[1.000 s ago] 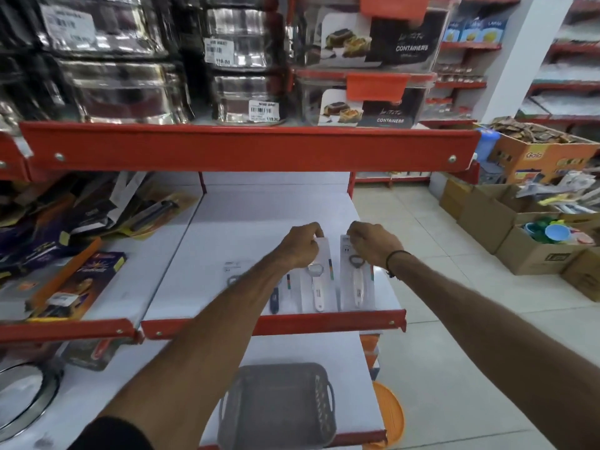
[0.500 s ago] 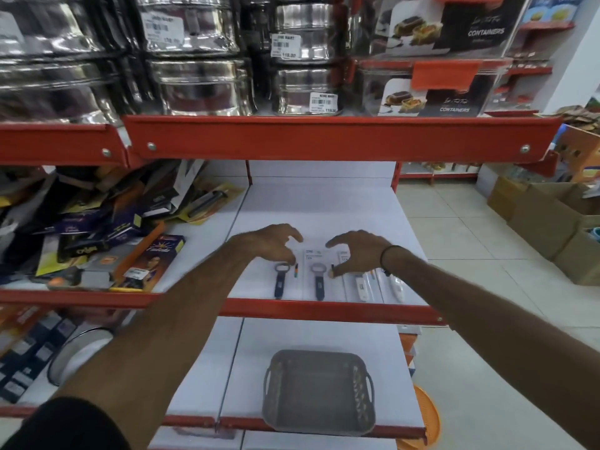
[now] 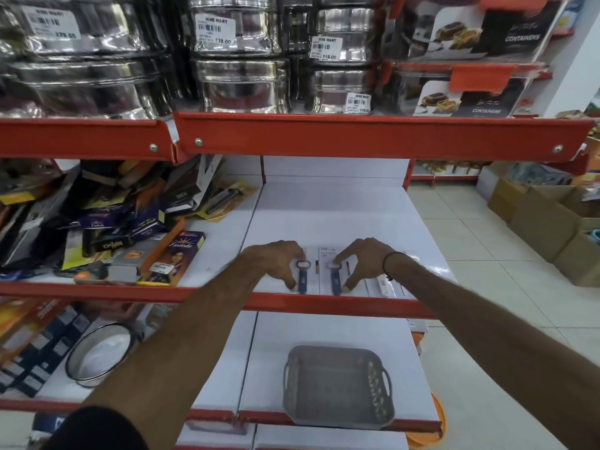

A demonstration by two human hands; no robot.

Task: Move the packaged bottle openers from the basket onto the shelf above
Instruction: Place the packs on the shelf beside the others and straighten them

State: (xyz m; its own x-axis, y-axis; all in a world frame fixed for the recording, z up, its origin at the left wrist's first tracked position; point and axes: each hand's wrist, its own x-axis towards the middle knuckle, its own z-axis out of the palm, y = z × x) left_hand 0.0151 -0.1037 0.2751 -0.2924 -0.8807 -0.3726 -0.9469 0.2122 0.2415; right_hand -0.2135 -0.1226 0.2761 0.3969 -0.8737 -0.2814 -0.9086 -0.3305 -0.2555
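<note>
Both hands — left hand (image 3: 276, 263), right hand (image 3: 363, 261) — rest on packaged bottle openers (image 3: 319, 274) above the basket (image 3: 337, 384).

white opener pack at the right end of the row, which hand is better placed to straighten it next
Probably the right hand. It rests on the shelf just beside the white opener pack, which lies by its wrist. The left hand sits farther off, past both blue opener packs, and would have to cross them.

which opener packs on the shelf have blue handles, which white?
The two packs between the hands, left blue opener and right blue opener, have blue handles. The white opener, beyond the right hand, has white.
</note>
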